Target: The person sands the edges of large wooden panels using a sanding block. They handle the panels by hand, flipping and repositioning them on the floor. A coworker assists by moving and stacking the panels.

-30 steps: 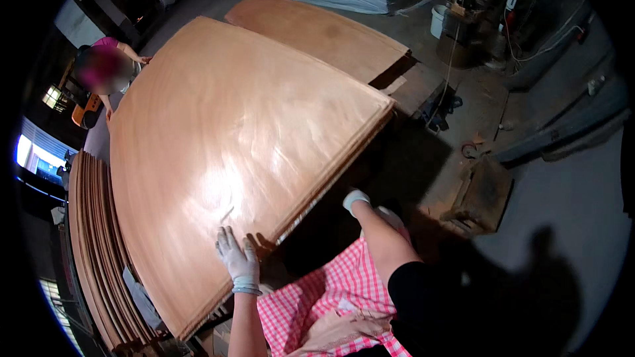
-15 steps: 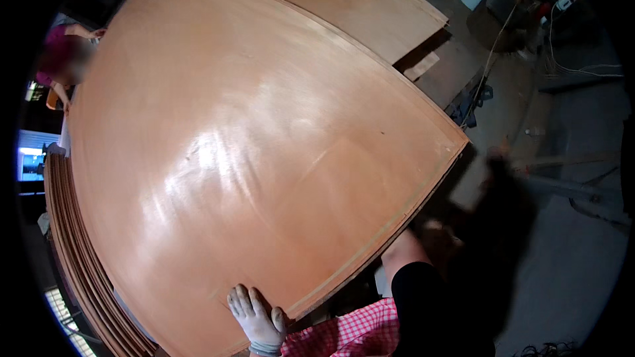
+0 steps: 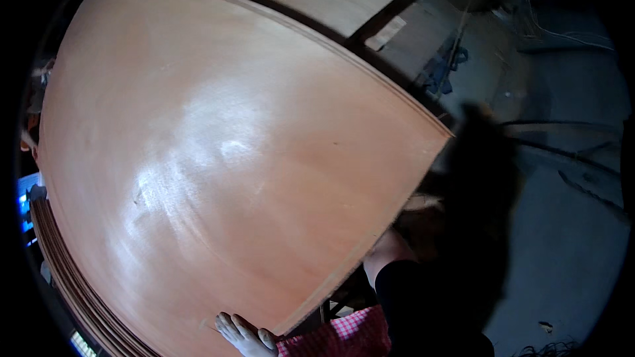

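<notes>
On the near edge of the broad orange-brown veneer sheet (image 3: 218,158), topmost on its stack, left hand (image 3: 243,334) lies flat, fingers spread, seemingly steadying it; right hand hidden beneath the edge, grip indeterminate.

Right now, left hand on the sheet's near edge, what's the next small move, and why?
Probably get the right hand onto the sheet's right edge: the left hand lies flat on the plywood sheet with no visible grip, and the right is largely hidden below that edge.
</notes>
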`<state>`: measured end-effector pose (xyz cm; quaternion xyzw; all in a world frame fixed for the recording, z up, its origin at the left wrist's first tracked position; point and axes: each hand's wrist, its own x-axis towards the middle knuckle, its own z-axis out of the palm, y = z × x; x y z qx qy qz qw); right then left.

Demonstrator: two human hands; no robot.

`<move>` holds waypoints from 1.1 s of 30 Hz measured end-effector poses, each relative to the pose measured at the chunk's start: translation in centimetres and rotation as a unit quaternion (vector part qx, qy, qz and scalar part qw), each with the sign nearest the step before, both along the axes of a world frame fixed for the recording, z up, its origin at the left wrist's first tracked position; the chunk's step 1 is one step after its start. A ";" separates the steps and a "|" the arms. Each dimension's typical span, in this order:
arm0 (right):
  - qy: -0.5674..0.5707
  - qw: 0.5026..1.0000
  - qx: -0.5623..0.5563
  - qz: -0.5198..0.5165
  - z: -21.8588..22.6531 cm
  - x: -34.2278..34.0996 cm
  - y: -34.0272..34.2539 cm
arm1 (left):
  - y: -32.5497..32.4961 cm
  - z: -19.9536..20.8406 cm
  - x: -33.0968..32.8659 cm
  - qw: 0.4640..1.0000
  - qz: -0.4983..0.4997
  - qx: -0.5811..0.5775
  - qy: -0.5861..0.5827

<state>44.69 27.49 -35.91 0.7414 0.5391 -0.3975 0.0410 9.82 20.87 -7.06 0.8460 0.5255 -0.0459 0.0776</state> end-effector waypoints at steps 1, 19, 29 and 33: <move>0.014 1.000 -0.004 -0.016 0.5 0.6 -0.6 | 0.2 0.3 0.5 1.000 -0.006 0.001 0.004; 0.170 0.947 0.207 -0.175 39.2 14.5 -19.0 | -1.1 10.1 32.5 0.923 -0.234 -0.205 -0.227; 0.182 0.816 0.356 -0.417 45.5 14.5 -20.7 | -0.3 12.9 39.5 0.825 -0.325 -0.293 -0.358; 0.222 0.758 0.413 -0.452 46.4 12.5 -20.1 | 0.4 14.8 38.8 0.812 -0.381 -0.253 -0.362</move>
